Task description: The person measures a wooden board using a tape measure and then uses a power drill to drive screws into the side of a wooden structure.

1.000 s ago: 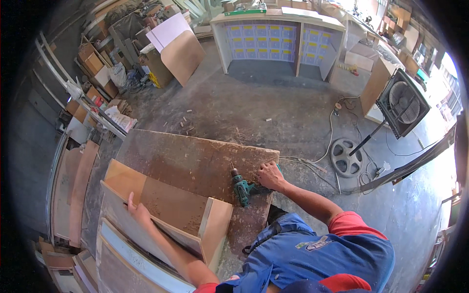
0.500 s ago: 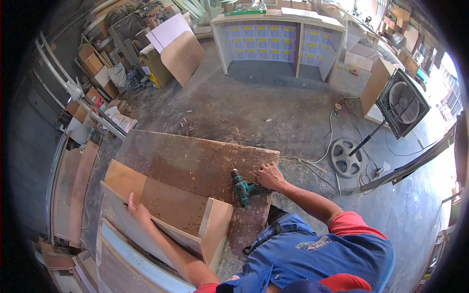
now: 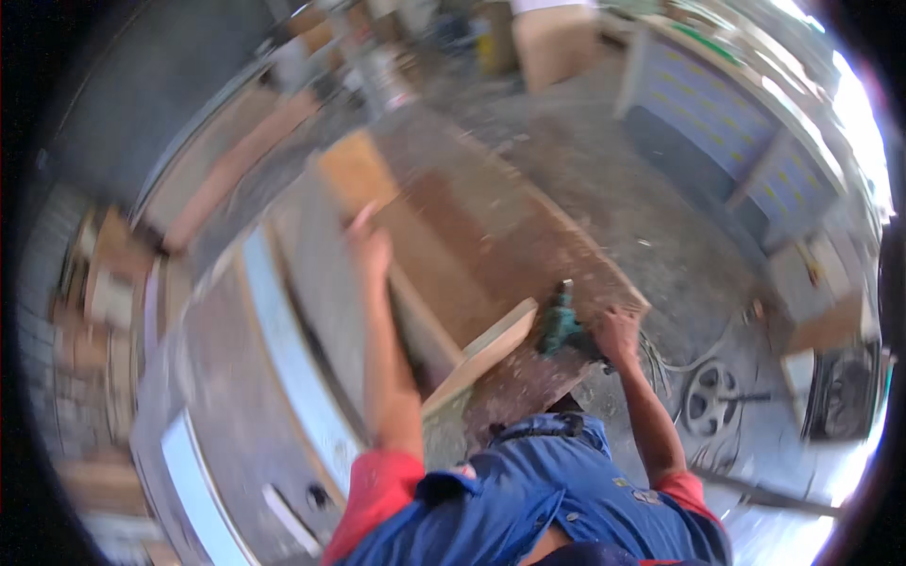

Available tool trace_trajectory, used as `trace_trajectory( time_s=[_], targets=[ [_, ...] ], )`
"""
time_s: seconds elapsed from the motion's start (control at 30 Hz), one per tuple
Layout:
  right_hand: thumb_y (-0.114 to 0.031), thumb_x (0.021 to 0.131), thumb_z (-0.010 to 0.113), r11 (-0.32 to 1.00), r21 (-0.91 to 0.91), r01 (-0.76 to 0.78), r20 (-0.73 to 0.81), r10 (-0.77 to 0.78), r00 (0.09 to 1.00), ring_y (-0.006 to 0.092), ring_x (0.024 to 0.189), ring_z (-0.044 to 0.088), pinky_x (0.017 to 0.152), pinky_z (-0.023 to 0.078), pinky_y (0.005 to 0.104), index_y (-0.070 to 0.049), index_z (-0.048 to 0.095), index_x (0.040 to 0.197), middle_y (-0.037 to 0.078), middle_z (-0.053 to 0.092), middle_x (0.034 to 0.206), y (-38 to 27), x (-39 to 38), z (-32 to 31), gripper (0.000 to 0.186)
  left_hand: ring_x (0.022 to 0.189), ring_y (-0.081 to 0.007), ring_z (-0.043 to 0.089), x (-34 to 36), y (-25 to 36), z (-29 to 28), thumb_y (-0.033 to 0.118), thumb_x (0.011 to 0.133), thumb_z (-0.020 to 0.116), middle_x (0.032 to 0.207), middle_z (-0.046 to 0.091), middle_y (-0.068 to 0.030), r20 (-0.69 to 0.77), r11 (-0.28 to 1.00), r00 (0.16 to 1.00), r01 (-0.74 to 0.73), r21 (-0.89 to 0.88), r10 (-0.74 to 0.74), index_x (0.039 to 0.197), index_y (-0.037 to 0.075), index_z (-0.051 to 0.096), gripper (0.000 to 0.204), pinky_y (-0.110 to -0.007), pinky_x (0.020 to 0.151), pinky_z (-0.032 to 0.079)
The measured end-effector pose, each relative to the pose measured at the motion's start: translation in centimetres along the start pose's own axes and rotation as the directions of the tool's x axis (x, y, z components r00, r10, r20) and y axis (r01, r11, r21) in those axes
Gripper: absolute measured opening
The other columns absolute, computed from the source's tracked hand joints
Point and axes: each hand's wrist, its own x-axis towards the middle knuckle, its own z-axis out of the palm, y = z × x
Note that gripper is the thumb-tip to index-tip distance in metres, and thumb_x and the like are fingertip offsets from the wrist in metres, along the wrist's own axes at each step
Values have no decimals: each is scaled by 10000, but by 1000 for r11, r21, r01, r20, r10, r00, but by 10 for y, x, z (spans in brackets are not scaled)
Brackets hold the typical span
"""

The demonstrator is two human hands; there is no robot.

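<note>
My left hand, blurred, is at the long upper edge of a wooden open box or panel assembly on the worktable; its finger shape is smeared. My right hand is at the table's right corner with bent fingers; what lies under them is unclear. A teal cordless drill lies on its side just left of that hand. The box has a short upright end board and a lighter orange patch at its far end. Pale strips run along boards to the left.
Leaning boards and offcuts fill the left side. A counter-like cabinet stands at the back right. On the right are a black fan, its wheel base and cords on the floor.
My view has swung sharply leftward and blurred, shifting the scene right and rotating it. Both hands remain at about the same places on the box and table corner.
</note>
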Motion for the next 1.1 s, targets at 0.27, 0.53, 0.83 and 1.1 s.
trace_trajectory(
  time_s=[0.27,0.53,0.83,1.1],
  targets=[
    [-252,890,616,994,93,50,-40,-47,998,329,1001,639,887,439,477,-36,722,933,145,678,1029,-12,0,-5,245,1485,-391,236,-5,38,-8,63,787,593,1587,273,-244,-59,934,979,204,292,-195,1281,235,656,527,-609,1147,280],
    [-269,911,631,995,88,38,-29,-36,999,320,1064,613,978,405,467,-57,719,993,126,676,1075,-10,1,-8,244,1439,-415,326,1,29,-12,32,798,545,1558,306,-281,-14,962,994,110,248,-110,1274,177,656,510,-503,1155,315],
    [-161,917,595,988,151,12,27,-17,999,288,1105,604,970,411,444,-62,679,1014,97,671,1120,-3,9,-2,162,1476,-378,294,-6,55,-20,-8,797,542,1552,304,-314,43,970,988,137,199,-148,1264,136,673,505,-402,1187,279],
    [-153,952,566,985,168,33,1,-34,999,286,992,633,942,420,433,-62,665,1013,90,674,1071,-6,16,-8,147,1479,-362,301,-5,60,-22,44,815,557,1536,360,-286,47,947,978,182,265,-201,1287,153,659,495,-415,1195,262]
  ],
)
